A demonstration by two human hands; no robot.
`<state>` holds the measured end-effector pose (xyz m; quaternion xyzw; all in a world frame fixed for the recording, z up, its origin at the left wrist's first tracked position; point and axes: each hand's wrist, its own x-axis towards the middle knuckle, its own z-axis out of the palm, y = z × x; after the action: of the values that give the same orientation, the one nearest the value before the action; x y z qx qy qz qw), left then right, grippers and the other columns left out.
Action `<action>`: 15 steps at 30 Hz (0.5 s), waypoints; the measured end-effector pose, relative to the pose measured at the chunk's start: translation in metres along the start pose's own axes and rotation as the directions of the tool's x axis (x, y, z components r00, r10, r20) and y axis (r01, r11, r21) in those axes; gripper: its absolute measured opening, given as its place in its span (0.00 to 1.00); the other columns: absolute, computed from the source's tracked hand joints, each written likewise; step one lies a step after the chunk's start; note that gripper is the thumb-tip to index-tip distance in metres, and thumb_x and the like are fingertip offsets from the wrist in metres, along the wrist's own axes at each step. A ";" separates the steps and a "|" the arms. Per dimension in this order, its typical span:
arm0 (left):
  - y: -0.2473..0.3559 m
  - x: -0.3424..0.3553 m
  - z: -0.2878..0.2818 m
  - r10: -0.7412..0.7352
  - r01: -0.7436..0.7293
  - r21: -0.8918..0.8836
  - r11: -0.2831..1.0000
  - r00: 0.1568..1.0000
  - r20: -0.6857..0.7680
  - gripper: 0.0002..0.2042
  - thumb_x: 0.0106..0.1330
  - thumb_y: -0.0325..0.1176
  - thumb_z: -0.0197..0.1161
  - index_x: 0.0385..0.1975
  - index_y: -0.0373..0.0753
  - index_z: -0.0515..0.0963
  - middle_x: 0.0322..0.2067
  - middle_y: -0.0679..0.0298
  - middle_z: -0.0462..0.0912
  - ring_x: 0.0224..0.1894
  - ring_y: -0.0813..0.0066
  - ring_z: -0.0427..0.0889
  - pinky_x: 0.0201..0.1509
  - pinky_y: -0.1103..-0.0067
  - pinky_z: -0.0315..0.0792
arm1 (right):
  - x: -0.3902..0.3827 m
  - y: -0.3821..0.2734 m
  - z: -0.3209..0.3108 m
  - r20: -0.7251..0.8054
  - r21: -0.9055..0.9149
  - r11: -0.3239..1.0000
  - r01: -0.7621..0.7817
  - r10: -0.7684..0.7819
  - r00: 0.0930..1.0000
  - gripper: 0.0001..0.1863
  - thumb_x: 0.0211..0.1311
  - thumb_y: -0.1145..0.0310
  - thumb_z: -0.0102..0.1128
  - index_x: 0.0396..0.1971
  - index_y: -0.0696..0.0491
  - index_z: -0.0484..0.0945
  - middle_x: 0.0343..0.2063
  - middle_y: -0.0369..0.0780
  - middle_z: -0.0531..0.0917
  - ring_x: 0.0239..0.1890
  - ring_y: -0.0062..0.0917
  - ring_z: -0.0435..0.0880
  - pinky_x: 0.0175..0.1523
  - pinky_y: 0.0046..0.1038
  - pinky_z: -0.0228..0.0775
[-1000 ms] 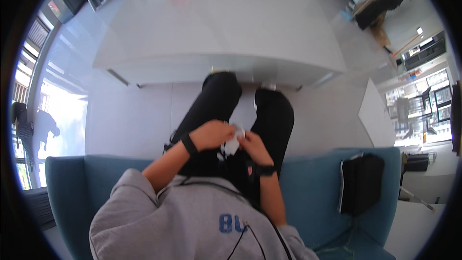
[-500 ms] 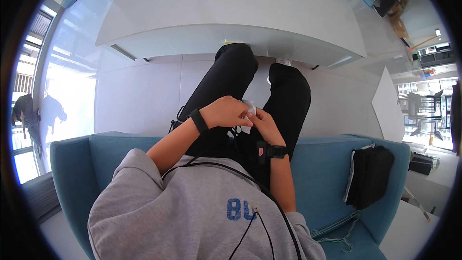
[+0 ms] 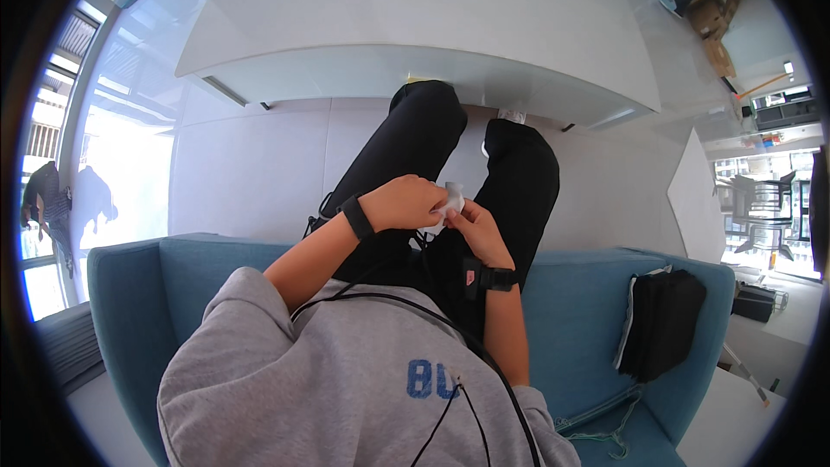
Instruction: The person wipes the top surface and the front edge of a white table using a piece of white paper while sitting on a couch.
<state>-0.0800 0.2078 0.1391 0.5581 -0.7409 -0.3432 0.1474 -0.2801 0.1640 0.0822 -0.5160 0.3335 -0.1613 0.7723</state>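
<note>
Over my lap, both hands come together around a small, crumpled white piece [image 3: 453,195] that looks like tissue or thin paper. My left hand [image 3: 406,202] is closed, its fingers curled against the piece from the left. On the other side my right hand [image 3: 475,227] pinches the piece's lower right edge between thumb and fingers. Part of the white piece sticks up above the fingers, and the rest is partly hidden by them. Each wrist wears a black band; the right one carries a small box-shaped device [image 3: 472,277].
I sit on a blue sofa [image 3: 207,264], a folded black item [image 3: 670,324] and pale green cords [image 3: 605,415] to my right. A white table [image 3: 415,0] stands beyond my knees. Black cables [image 3: 415,301] cross my body. Another person [image 3: 41,199] is far left.
The white piece has been turned and spread a little, with more of it showing above my fingers. My right hand has shifted slightly downward, while the left stays nearly in place.
</note>
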 end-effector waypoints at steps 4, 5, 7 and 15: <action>0.001 -0.005 -0.007 0.005 -0.008 -0.051 0.999 0.998 -0.055 0.08 0.60 0.34 0.56 0.25 0.36 0.76 0.25 0.56 0.80 0.32 0.55 0.79 0.38 0.67 0.71 | 0.001 0.003 -0.001 -0.024 0.088 0.996 -0.003 0.005 1.000 0.15 0.66 0.62 0.57 0.44 0.58 0.78 0.33 0.32 0.80 0.36 0.14 0.76 0.47 0.18 0.67; 0.000 -0.008 -0.009 0.005 -0.007 -0.051 0.999 0.998 -0.055 0.08 0.60 0.34 0.56 0.25 0.36 0.76 0.25 0.56 0.80 0.32 0.55 0.79 0.38 0.67 0.71 | 0.001 0.004 0.000 -0.024 0.089 0.996 -0.004 0.006 1.000 0.15 0.66 0.62 0.57 0.44 0.58 0.78 0.33 0.32 0.80 0.36 0.14 0.76 0.47 0.18 0.67; -0.001 -0.011 -0.016 0.002 -0.003 -0.007 1.000 0.991 -0.135 0.07 0.61 0.32 0.54 0.26 0.35 0.76 0.26 0.55 0.80 0.32 0.55 0.79 0.39 0.67 0.71 | 0.002 0.005 0.000 -0.059 0.148 0.989 -0.022 0.031 0.998 0.17 0.66 0.61 0.57 0.45 0.58 0.77 0.34 0.33 0.80 0.36 0.14 0.76 0.48 0.19 0.67; -0.006 -0.019 -0.032 -0.055 0.031 -0.118 0.992 0.978 -0.199 0.05 0.60 0.28 0.56 0.27 0.34 0.75 0.25 0.54 0.80 0.31 0.55 0.79 0.36 0.68 0.71 | 0.003 0.003 -0.004 -0.053 0.247 0.968 -0.047 0.062 0.997 0.19 0.67 0.60 0.56 0.47 0.60 0.75 0.33 0.33 0.78 0.36 0.15 0.75 0.48 0.20 0.67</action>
<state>-0.0500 0.2139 0.1619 0.5967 -0.6889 -0.3297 0.2461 -0.2808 0.1601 0.0775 -0.4020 0.3481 -0.1953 0.8241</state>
